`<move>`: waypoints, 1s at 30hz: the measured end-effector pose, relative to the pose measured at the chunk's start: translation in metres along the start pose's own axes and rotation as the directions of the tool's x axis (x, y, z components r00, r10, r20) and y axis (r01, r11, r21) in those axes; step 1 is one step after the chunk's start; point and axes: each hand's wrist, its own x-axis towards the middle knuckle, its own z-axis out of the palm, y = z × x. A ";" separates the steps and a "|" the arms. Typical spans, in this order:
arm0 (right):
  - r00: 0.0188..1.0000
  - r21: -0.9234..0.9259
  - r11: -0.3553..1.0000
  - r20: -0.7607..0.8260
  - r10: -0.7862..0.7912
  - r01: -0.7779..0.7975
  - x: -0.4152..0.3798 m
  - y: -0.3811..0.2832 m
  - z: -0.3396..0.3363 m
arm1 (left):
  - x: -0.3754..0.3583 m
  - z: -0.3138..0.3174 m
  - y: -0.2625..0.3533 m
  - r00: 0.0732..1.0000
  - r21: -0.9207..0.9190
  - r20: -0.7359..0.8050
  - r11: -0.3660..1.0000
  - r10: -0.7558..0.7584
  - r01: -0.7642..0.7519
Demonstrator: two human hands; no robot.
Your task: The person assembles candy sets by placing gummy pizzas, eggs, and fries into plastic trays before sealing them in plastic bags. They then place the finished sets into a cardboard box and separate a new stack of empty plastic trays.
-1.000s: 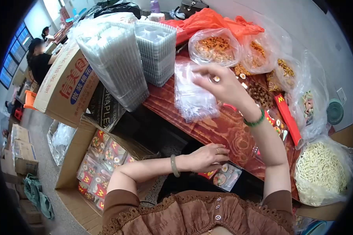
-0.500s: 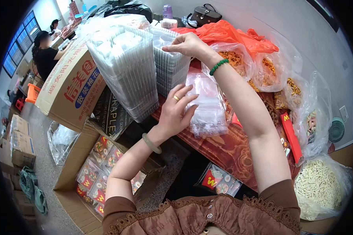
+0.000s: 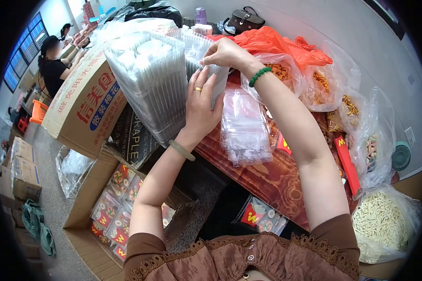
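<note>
A: Clear plastic tray stack [image 3: 202,65], far centre of the red table [image 3: 267,173]. Both hands are on it.

B: Grip?

A: Right hand [image 3: 227,52] pinches the top tray at its far edge, fingers closed on the rim. Left hand [image 3: 200,105] lies flat against the near face of the stack, fingers spread, bracing rather than clenched.

B: Neighbours?

A: Taller tray stack [image 3: 147,79] just left of it, leaning near-left over the table edge. Pile of clear bags [image 3: 244,126] just right. Snack bags [image 3: 314,86] beyond that.

B: Risks?

A: My read: thin trays nest tight. A one-edge pull could lift several at once, or drag the stack off square. If the bracing palm pushes sideways, it could nudge the leaning stack, which overhangs the open box of packed snacks [image 3: 115,206] on the floor. The right forearm also passes over the clear bags; a low elbow could sweep them off.

B: Worst one?

A: The leaning stack, I think.
</note>
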 end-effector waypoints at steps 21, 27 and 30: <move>0.889 0.071 0.938 -0.351 -0.294 0.338 -0.095 -0.022 -0.074 | 0.014 -0.005 0.022 0.987 -0.102 -0.094 0.987 -0.134 0.124; 0.936 0.538 0.838 0.241 -0.255 0.090 -0.211 0.031 -0.171 | 0.041 -0.007 0.067 0.818 -0.791 -0.096 0.542 -0.568 0.284; 0.962 0.520 0.849 0.268 -0.054 -0.097 -0.262 0.063 -0.174 | 0.041 -0.001 0.077 0.684 -0.752 0.640 -0.105 -0.349 0.650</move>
